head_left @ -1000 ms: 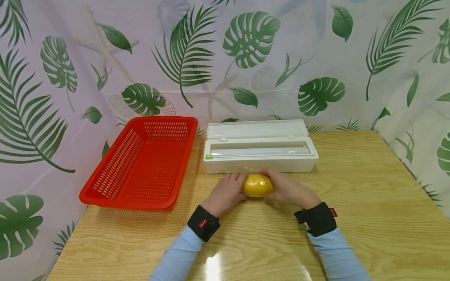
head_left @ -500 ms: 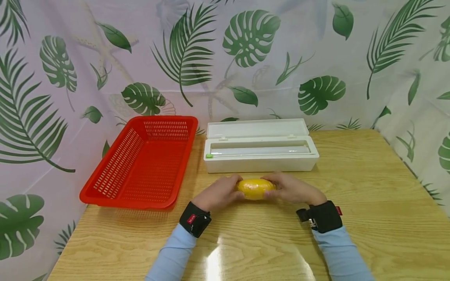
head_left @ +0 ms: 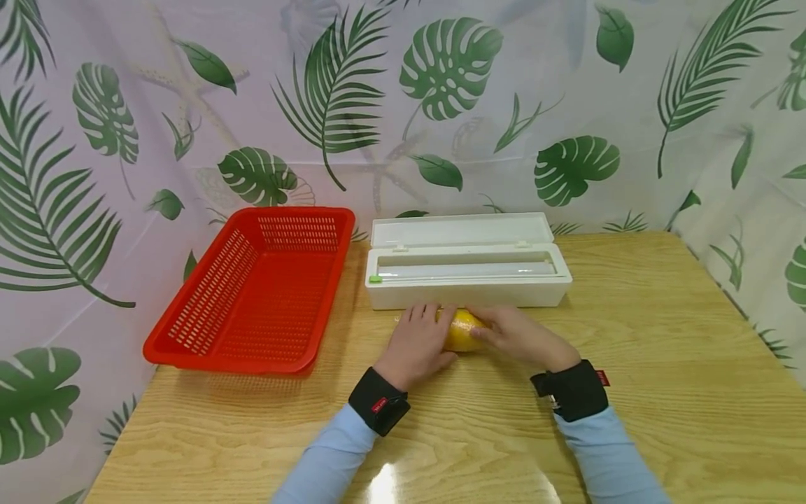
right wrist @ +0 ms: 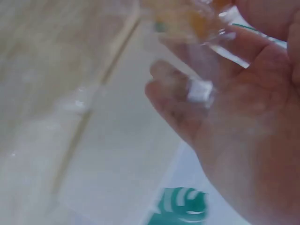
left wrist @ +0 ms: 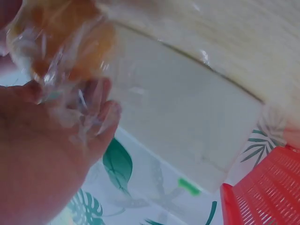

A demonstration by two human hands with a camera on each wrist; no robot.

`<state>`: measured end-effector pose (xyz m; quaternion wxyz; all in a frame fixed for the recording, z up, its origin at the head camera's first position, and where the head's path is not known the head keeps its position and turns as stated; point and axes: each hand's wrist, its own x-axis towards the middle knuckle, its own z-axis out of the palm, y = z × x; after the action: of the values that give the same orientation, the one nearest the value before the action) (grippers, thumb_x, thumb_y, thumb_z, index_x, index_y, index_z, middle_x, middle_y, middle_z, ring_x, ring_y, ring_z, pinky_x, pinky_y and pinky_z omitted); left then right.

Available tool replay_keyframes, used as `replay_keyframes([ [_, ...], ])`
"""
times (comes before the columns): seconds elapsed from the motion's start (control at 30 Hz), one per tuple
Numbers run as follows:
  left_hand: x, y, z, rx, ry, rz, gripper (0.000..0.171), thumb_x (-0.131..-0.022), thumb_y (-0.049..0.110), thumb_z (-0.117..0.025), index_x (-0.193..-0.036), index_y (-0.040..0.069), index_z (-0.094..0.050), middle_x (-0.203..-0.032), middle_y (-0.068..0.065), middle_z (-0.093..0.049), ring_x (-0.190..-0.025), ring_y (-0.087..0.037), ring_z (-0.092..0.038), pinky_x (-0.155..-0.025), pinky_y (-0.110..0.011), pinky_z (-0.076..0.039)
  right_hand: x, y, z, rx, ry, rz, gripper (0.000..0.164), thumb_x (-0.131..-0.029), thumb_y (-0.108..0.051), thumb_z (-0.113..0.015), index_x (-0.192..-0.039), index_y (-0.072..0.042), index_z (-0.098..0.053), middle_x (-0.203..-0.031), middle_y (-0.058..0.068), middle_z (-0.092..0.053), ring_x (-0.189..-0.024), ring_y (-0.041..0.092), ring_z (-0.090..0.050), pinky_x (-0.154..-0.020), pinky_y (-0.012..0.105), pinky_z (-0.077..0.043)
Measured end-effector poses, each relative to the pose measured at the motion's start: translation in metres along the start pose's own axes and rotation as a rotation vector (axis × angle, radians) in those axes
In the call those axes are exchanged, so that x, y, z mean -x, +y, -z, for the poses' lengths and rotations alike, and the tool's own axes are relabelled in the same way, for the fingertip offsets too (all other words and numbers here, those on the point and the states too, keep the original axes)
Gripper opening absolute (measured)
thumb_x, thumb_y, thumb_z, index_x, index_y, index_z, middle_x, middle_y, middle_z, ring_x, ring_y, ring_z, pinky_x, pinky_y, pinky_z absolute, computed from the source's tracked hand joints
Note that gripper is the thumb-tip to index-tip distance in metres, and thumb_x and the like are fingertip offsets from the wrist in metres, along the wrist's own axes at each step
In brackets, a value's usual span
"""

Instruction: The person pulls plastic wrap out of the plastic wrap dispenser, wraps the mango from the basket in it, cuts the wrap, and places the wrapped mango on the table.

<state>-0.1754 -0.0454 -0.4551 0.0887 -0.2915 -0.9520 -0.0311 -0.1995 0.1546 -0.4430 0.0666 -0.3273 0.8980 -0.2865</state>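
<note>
A yellow, oval fruit [head_left: 464, 332] in clear plastic film is held between both hands, just in front of the white film box [head_left: 466, 295]. My left hand [head_left: 414, 348] covers its left end, fingers over the top and thumb at the near side. In the left wrist view, crumpled film [left wrist: 79, 105] trails from the fruit across the fingers. My right hand [head_left: 529, 340] grips the right end with the thumb in front and fingers behind. Loose film [right wrist: 200, 91] also lies at the right fingers in the right wrist view. The exact kind of fruit is unclear.
The box's lid [head_left: 462, 229] stands raised, with a roll of film [head_left: 466, 270] inside and a green slider [head_left: 375, 279] at its left. A red plastic basket [head_left: 324, 308] stands to the left on the wooden table [head_left: 661, 350]. Leaf-patterned cloth [head_left: 378, 105] hangs behind.
Half a second ago the fruit lay a little nearer, gripped at both ends. Now it is slightly farther back, and my left hand has shifted right, up over its left part.
</note>
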Motion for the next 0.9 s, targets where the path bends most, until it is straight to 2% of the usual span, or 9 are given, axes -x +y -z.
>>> replay_keyframes([
  [0.13, -0.002, -0.002, -0.01, 0.017, -0.04, 0.068, 0.075, -0.073, 0.043, -0.073, -0.132, 0.012, -0.037, -0.111, -0.013, -0.057, -0.101, -0.028, -0.049, -0.087, -0.041, -0.046, -0.002, -0.015, -0.004, 0.238, 0.028, 0.0, 0.046, -0.082, -0.006, -0.061, -0.124, 0.008, -0.048, -0.115, 0.023, -0.059, -0.104, 0.035, -0.051, -0.091, 0.052, -0.044],
  [0.2, -0.002, -0.004, -0.012, 0.032, -0.049, 0.078, 0.075, -0.074, 0.043, -0.072, -0.132, 0.011, -0.037, -0.108, -0.014, -0.058, -0.098, -0.028, -0.051, -0.083, -0.04, -0.048, -0.003, -0.022, -0.008, 0.347, 0.029, -0.006, 0.059, -0.073, -0.005, -0.065, -0.127, 0.008, -0.044, -0.122, 0.025, -0.054, -0.114, 0.04, -0.043, -0.097, 0.053, -0.039],
  [0.3, -0.001, -0.008, -0.01, 0.065, -0.044, 0.052, 0.078, -0.076, 0.045, -0.069, -0.135, 0.009, -0.034, -0.11, -0.016, -0.059, -0.099, -0.028, -0.051, -0.084, -0.04, -0.048, -0.005, -0.028, -0.016, 0.439, 0.051, -0.01, 0.079, -0.066, -0.012, -0.074, -0.133, 0.006, -0.036, -0.128, 0.027, -0.047, -0.122, 0.043, -0.032, -0.102, 0.055, -0.031],
  [0.4, -0.001, -0.01, -0.004, 0.102, -0.03, 0.006, 0.081, -0.078, 0.047, -0.066, -0.138, 0.007, -0.031, -0.111, -0.015, -0.059, -0.097, -0.026, -0.051, -0.084, -0.038, -0.049, -0.008, -0.029, -0.023, 0.47, 0.141, -0.013, 0.09, -0.062, -0.022, -0.082, -0.134, 0.001, -0.034, -0.123, 0.026, -0.05, -0.118, 0.042, -0.037, -0.1, 0.054, -0.035],
  [0.5, -0.001, -0.011, 0.004, 0.103, -0.008, -0.036, 0.08, -0.079, 0.047, -0.066, -0.138, 0.006, -0.031, -0.11, -0.013, -0.059, -0.095, -0.024, -0.051, -0.082, -0.036, -0.049, -0.009, -0.03, -0.025, 0.464, 0.218, -0.027, 0.086, -0.06, -0.027, -0.085, -0.128, -0.002, -0.038, -0.109, 0.023, -0.055, -0.101, 0.038, -0.048, -0.089, 0.051, -0.046],
  [0.57, 0.0, -0.011, 0.008, 0.073, 0.009, -0.047, 0.081, -0.078, 0.047, -0.067, -0.137, 0.004, -0.032, -0.11, -0.013, -0.059, -0.094, -0.024, -0.052, -0.082, -0.036, -0.05, -0.01, -0.031, -0.024, 0.454, 0.236, -0.032, 0.082, -0.059, -0.03, -0.085, -0.124, -0.003, -0.042, -0.103, 0.021, -0.056, -0.092, 0.034, -0.051, -0.082, 0.048, -0.05],
  [0.73, 0.001, -0.007, 0.015, -0.015, 0.125, -0.009, 0.074, -0.069, 0.036, -0.078, -0.124, 0.002, -0.042, -0.1, -0.011, -0.06, -0.085, -0.023, -0.054, -0.077, -0.034, -0.052, -0.011, -0.035, -0.019, 0.434, 0.237, 0.013, 0.076, -0.058, -0.032, -0.084, -0.115, 0.0, -0.045, -0.099, 0.017, -0.056, -0.084, 0.028, -0.052, -0.076, 0.042, -0.052],
  [0.9, -0.001, -0.004, 0.018, -0.004, 0.234, 0.055, 0.055, -0.065, 0.019, -0.082, -0.105, 0.003, -0.047, -0.086, -0.008, -0.058, -0.07, -0.017, -0.052, -0.063, -0.028, -0.055, -0.01, -0.039, -0.012, 0.389, 0.284, 0.044, 0.075, -0.051, -0.02, -0.083, -0.113, 0.0, -0.046, -0.096, 0.015, -0.056, -0.077, 0.024, -0.053, -0.068, 0.039, -0.054],
])
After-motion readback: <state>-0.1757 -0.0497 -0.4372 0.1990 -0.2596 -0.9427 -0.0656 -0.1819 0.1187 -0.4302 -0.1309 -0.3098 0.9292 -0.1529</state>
